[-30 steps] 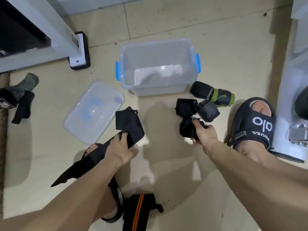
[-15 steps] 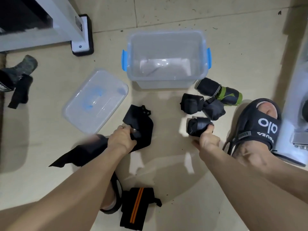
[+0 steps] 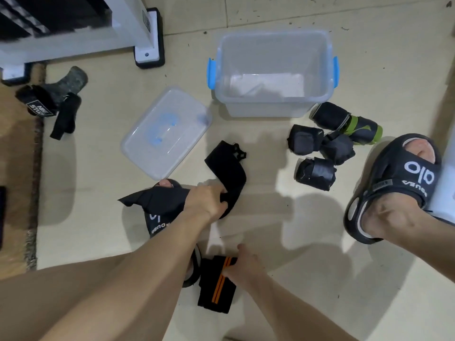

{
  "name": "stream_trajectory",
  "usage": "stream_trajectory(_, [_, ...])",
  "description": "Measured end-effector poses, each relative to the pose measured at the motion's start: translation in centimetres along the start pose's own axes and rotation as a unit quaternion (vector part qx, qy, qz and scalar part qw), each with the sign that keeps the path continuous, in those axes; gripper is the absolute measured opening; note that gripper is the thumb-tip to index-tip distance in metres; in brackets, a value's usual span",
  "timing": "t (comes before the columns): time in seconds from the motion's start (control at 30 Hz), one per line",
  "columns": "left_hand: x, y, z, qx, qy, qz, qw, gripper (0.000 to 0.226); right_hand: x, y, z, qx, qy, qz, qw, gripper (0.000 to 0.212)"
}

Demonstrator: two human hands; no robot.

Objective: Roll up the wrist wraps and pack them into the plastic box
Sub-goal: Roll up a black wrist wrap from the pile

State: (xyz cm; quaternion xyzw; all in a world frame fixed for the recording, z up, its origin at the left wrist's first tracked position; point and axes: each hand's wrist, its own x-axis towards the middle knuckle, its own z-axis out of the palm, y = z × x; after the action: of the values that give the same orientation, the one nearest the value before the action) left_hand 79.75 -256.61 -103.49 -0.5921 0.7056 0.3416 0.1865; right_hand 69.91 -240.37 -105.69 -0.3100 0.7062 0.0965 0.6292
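Observation:
My left hand (image 3: pixel 208 200) grips an unrolled black wrist wrap (image 3: pixel 226 168) that lies across the floor and over my left sandal. My right hand (image 3: pixel 245 265) rests on a black wrap with orange stripes (image 3: pixel 216 287) near the bottom of the view; whether its fingers curl round the wrap is hidden. The clear plastic box (image 3: pixel 273 104) with blue latches stands open at the top centre, with only something pale on its bottom. Three rolled black wraps (image 3: pixel 316 173) and a black-and-green one (image 3: pixel 359 126) lie on the floor right of the box.
The box's clear lid (image 3: pixel 165 134) lies flat left of the box. More dark wraps (image 3: pixel 53 102) lie at the far left by a white frame foot (image 3: pixel 147 38). My right foot in a black sandal (image 3: pixel 398 183) stands at the right.
My right hand let go of the rolled black wrap, left it with the others, and moved down to the orange-striped wrap. My left hand keeps hold of the unrolled wrap.

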Motion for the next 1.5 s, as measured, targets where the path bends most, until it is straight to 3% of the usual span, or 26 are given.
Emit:
stream_trajectory(0.17, [-1.4, 0.1, -1.3, 0.011, 0.006, 0.019, 1.000, 0.018, 1.4, 0.4, 1.0, 0.234, -0.013, 0.033, 0.972, 0.046])
stream_trajectory(0.27, [-2.4, 0.4, -3.1, -0.014, -0.006, 0.026, 1.000, 0.017, 1.0, 0.2, 0.3, 0.286, -0.018, 0.035, 0.958, 0.030])
stream_trajectory(0.33, [-3.3, 0.8, -4.5, -0.034, -0.014, 0.039, 0.999, 0.006, 0.3, -0.6, -1.1, 0.311, -0.047, 0.026, 0.949, 0.040])
stream_trajectory(0.4, [-4.4, 1.5, -6.2, -0.053, 0.004, 0.054, 0.997, 0.015, -0.6, -1.7, -3.4, 0.324, -0.035, 0.001, 0.945, 0.044])
stream_trajectory(0.63, [-8.7, 6.3, -14.5, -0.125, 0.096, 0.057, 0.986, 0.014, -11.2, -8.1, -17.1, 0.313, 0.061, -0.146, 0.936, 0.020])
stream_trajectory(0.73, [-11.3, 9.1, -18.2, -0.172, 0.114, 0.063, 0.976, 0.020, -16.3, -9.5, -21.6, 0.273, 0.117, -0.194, 0.935, 0.044])
stream_trajectory(0.87, [-14.6, 12.0, -22.6, -0.238, 0.128, 0.084, 0.959, 0.022, -22.9, -11.0, -26.3, 0.245, 0.154, -0.260, 0.921, 0.021])
stream_trajectory(0.97, [-16.7, 13.4, -25.2, -0.258, 0.117, 0.100, 0.954, 0.028, -26.4, -11.5, -28.6, 0.198, 0.204, -0.296, 0.912, 0.025])
stream_trajectory(1.13, [-18.4, 13.1, -26.4, -0.241, 0.025, 0.160, 0.957, 0.016, -28.8, -11.4, -29.6, 0.208, 0.272, -0.350, 0.872, 0.025])
stream_trajectory(1.3, [-19.2, 13.8, -26.9, -0.083, 0.019, 0.229, 0.970, 0.026, -30.3, -12.8, -28.8, 0.215, 0.215, -0.423, 0.854, 0.035])
stream_trajectory(1.4, [-19.6, 13.6, -27.8, -0.104, 0.032, 0.247, 0.963, 0.032, -31.0, -13.2, -28.9, 0.226, 0.187, -0.431, 0.854, 0.040])
stream_trajectory(1.5, [-19.7, 13.2, -28.7, -0.166, 0.029, 0.273, 0.947, 0.024, -31.1, -13.7, -28.9, 0.211, 0.129, -0.415, 0.875, 0.045])
